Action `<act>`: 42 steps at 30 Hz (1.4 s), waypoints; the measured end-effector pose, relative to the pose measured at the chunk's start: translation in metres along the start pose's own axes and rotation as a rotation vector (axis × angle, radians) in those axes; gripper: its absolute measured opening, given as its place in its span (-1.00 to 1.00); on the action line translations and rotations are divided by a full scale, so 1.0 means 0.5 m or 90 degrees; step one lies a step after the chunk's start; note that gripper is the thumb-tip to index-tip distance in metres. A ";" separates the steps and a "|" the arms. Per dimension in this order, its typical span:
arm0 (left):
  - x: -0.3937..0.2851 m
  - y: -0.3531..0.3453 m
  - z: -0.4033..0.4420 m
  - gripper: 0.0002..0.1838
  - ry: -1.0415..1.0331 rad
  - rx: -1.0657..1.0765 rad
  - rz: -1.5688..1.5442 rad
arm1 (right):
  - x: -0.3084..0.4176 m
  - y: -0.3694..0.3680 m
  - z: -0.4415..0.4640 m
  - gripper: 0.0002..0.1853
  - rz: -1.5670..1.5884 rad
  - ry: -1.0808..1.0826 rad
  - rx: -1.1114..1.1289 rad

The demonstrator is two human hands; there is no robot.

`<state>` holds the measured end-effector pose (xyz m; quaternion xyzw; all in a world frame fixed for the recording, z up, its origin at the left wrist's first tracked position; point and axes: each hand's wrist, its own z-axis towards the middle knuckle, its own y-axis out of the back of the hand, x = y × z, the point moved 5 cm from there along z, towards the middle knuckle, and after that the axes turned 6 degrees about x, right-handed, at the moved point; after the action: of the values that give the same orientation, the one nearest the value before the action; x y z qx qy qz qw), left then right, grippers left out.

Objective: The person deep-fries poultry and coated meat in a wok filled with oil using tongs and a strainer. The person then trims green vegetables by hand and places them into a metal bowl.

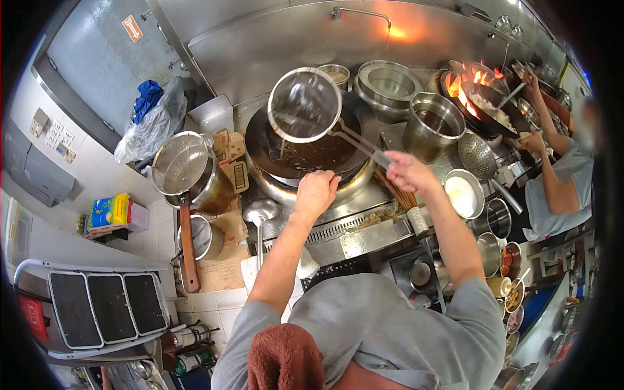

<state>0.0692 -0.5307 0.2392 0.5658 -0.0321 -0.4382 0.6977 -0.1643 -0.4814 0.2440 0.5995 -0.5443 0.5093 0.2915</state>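
Observation:
My right hand [411,173] is closed around the handle of a round mesh strainer [305,104]. The strainer's mesh is over the far left part of a large dark wok [351,153], which has dark liquid in it. Closed at the wok's near rim is my left hand [317,194], its fingers curled; what they hold, if anything, is hidden. Below and left of that hand a metal ladle [260,211] rests with its bowl toward the wok.
At left, a wooden-handled strainer [181,162] lies across a metal pot [214,188]. To the right stand a deep pot of dark liquid [434,123] and a pan with white contents [463,195]. Beyond, a co-worker [559,175] handles a flaming wok [484,107].

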 end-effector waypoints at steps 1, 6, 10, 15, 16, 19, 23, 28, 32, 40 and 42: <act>-0.006 -0.002 -0.002 -0.79 0.006 -0.003 -0.005 | 0.026 0.019 -0.009 -0.43 -0.054 0.030 -0.070; -0.017 0.002 0.000 -0.83 0.020 0.009 0.035 | 0.138 0.111 -0.014 -0.49 -0.485 0.099 -0.244; -0.028 0.015 -0.017 -0.80 -0.055 -0.050 -0.008 | 0.174 0.137 -0.028 -0.47 -0.749 0.112 -0.281; -0.009 0.035 -0.068 -0.67 -0.055 -0.140 -0.043 | 0.140 0.128 -0.059 -0.33 -0.522 -0.157 -0.183; -0.001 0.037 -0.079 -0.67 -0.035 -0.146 -0.049 | 0.126 0.123 -0.062 -0.38 -0.484 -0.173 -0.137; 0.000 0.055 -0.132 -0.66 -0.012 -0.183 -0.065 | 0.091 0.083 -0.075 -0.44 -0.411 -0.204 -0.052; 0.016 0.026 -0.255 -0.65 0.020 -0.074 -0.137 | 0.040 0.026 -0.050 -0.44 -0.305 -0.195 0.025; 0.029 -0.008 -0.336 -0.71 0.064 0.006 -0.241 | -0.003 -0.034 0.013 -0.45 -0.147 -0.161 0.076; -0.004 -0.013 -0.330 -0.76 0.032 0.038 -0.289 | -0.003 -0.071 0.045 -0.51 -0.118 -0.124 0.091; -0.015 -0.037 -0.333 -0.86 0.010 0.106 -0.338 | -0.012 -0.103 0.120 -0.59 0.014 0.013 0.022; -0.014 -0.034 -0.333 -0.86 0.007 0.136 -0.352 | 0.020 -0.074 0.128 -0.53 0.035 0.057 -0.025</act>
<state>0.1451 -0.3988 0.1688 0.6259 0.0809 -0.6026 0.4884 -0.1115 -0.5339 0.2413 0.5553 -0.5571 0.5322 0.3133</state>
